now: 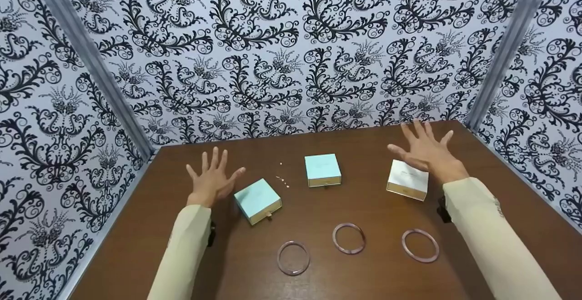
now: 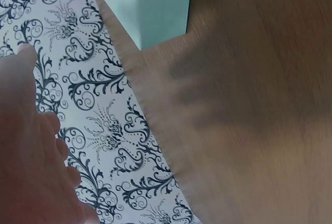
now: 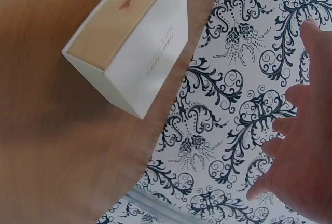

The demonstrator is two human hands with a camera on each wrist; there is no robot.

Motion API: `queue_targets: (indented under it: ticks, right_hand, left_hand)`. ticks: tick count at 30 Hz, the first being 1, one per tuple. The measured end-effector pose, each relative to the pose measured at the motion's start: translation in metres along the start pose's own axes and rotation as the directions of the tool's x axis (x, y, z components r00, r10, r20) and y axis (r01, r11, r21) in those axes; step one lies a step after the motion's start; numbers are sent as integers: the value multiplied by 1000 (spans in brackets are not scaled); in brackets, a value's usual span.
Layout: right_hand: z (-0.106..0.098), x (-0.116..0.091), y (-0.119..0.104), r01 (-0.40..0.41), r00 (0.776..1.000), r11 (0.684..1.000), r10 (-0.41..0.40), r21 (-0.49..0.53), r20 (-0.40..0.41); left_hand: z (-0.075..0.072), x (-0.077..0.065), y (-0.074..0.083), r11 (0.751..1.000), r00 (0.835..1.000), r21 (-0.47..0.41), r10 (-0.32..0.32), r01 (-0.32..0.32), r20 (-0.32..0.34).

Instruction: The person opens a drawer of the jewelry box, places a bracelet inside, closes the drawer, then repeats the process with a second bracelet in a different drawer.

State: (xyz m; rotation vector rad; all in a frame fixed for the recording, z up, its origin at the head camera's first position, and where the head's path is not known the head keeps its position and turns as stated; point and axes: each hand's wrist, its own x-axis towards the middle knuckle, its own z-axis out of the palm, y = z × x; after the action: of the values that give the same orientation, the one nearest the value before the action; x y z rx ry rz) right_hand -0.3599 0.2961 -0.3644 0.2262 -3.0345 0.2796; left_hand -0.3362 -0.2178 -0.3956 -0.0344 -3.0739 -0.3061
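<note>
My left hand (image 1: 209, 182) is held over the table with its fingers spread, nothing in it. Just right of it lies a mint-green drawer box (image 1: 258, 200) with a small pull tab, its corner also showing in the left wrist view. Fingers spread too, my right hand (image 1: 427, 152) hovers at the far right, partly overlapping a white drawer box (image 1: 408, 179) in the head view. A second mint-green box (image 1: 323, 169) sits between the hands. Nearer me lie three bangles: a left one (image 1: 278, 260), a middle one (image 1: 334, 241) and a right one (image 1: 403, 244).
Several tiny pale bits (image 1: 283, 181) are scattered between the two mint-green boxes. The brown wooden table (image 1: 363, 277) ends at a patterned wall (image 1: 282, 77) behind, with more patterned panels at both sides and grey posts at the corners.
</note>
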Motion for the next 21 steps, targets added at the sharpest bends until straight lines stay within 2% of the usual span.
queue_targets:
  ticks: [7,14,21]
  right_hand:
    - [2,-6,-3,14,1000,1000,-13,27,-9]
    - [8,-11,-10,54,998,999,-54,1,-35]
    - [13,-16,-18,76,995,997,-76,-11,-64]
  left_hand:
    - [7,-4,0,999,999,-11,47,-47,-27]
    - [10,-9,-1,997,995,-4,82,-82,-55]
    - [15,-15,-1,996,995,-19,91,-92,-27]
